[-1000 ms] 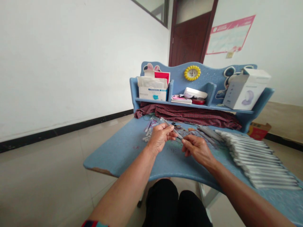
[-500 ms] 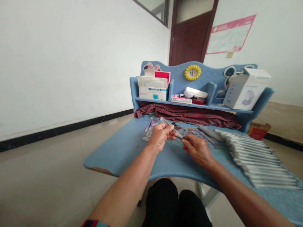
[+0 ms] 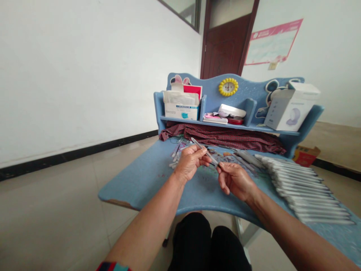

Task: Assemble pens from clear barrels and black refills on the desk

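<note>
Fingers (image 3: 199, 153) tight around thin stick (image 3: 212, 159)

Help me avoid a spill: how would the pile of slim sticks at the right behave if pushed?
The pile would probably spread, since no band shows around its many sticks. Single sticks may roll, being slim and seemingly round. Some could fall, as their dark ends lie near the edge of the desk.
</note>
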Motion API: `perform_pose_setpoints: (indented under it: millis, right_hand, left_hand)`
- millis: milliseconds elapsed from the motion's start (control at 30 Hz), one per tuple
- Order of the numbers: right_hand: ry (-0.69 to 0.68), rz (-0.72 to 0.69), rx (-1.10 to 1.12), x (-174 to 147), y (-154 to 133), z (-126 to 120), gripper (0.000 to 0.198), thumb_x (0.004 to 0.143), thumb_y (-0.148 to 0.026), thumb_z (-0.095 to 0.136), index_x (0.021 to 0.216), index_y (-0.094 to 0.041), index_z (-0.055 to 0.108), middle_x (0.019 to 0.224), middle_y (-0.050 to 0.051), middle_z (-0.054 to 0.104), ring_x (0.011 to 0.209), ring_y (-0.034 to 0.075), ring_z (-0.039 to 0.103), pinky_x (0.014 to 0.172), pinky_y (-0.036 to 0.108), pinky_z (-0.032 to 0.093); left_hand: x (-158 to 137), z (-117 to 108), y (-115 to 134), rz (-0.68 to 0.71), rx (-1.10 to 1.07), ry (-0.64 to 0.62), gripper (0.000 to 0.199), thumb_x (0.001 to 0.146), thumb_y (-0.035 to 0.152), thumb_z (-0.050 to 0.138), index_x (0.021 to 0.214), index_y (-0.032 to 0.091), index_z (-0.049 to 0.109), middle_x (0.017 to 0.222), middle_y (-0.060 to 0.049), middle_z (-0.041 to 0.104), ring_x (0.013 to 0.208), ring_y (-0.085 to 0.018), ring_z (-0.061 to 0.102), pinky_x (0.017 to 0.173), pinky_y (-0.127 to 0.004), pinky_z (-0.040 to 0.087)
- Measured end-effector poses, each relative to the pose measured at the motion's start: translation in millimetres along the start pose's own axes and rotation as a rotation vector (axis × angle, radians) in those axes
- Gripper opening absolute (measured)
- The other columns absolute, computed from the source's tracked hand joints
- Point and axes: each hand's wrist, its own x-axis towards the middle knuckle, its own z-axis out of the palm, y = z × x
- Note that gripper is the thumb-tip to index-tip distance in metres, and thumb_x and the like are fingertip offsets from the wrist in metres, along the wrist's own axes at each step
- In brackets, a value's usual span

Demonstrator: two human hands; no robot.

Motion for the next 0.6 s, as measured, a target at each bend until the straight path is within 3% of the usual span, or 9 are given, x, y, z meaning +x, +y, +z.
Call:
perform_pose_setpoints:
  millis: [133,433,600]
  right_hand:
    - [0.0,-0.008,0.014,0.0,0.7,-0.6,0.024,0.081,-0.036,0.055,0.069,-0.015,0.054,0.044,0.004,0.062,0.026,0.012,0.049,0.029,0.019,0.035]
    - [-0.018,0.017,0.112,-2.9,-1.0,-1.1,0.026,0.08,-0.037,0.054,0.065,-0.016,0.053,0.033,-0.002,0.052,0.021,0.01,0.04,0.027,0.019,0.028]
    - [0.084,-0.076,-0.075,-2.3,-0.4,3.0,0.031,0.081,-0.047,0.052,0.074,-0.016,0.054,0.041,0.0,0.059,0.026,0.011,0.045,0.029,0.019,0.032]
  left_hand:
    - [0.1,0.0,-0.4,-0.001,-0.01,0.009,0.021,0.07,0.025,0.068,0.076,0.011,0.053,0.059,-0.003,0.062,0.049,-0.01,0.057,0.049,-0.02,0.046]
    - [-1.6,-0.9,4.1,0.004,-0.083,-0.103,0.019,0.07,0.023,0.068,0.079,0.008,0.059,0.067,-0.005,0.065,0.057,-0.012,0.061,0.056,-0.023,0.049]
    - [-0.4,-0.3,2.9,0.013,-0.09,-0.054,0.02,0.069,0.022,0.068,0.078,0.009,0.058,0.067,-0.004,0.064,0.055,-0.011,0.06,0.055,-0.021,0.048]
